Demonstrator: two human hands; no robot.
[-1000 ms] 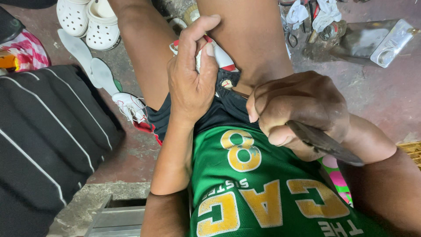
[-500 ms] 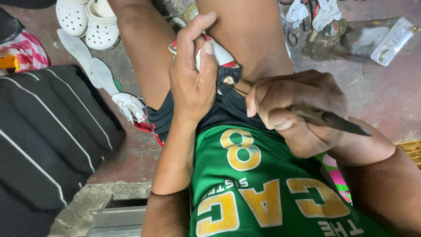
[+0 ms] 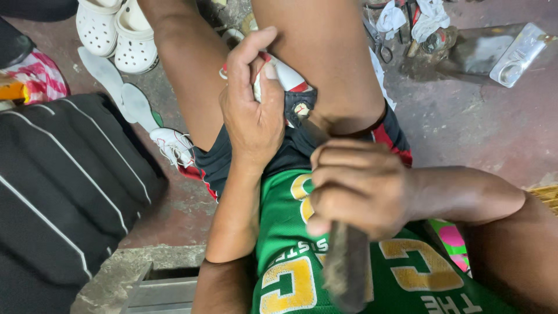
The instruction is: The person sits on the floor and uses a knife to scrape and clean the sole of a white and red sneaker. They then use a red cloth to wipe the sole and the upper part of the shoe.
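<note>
The left hand [image 3: 253, 116] is wrapped round a white and red shoe [image 3: 285, 78] wedged between the person's knees, fingers curled over its top and thumb pressed to its near side, so it is closed fast on the shoe; the right hand [image 3: 357, 189] is a tight fist round the worn wooden handle of a tool [image 3: 346, 267], whose blurred butt end runs back toward the camera over the green jersey [image 3: 343, 273]; the working tip is hidden behind the fist and the black shorts [image 3: 279, 154], so what sort of blade or point it bears cannot be told; the shoe lies just beyond and to the left of the right fist, up toward the knees, its long axis running roughly from the lap outward between the thighs; the tool's long axis points nearly straight at it, and the left hand is the nearer, already on it; the two hands are close but apart

The person sits low over a stained concrete floor [image 3: 465, 116]; at the floor's upper left stand white clogs [image 3: 119, 32] and pale insoles [image 3: 119, 96], with a white sneaker [image 3: 174, 145] beside the left thigh; a black striped bag [image 3: 64, 186] fills the left edge; at the upper right lie scissors [image 3: 378, 43], rags [image 3: 412, 14] and a clear plastic blister pack [image 3: 517, 55]
</note>
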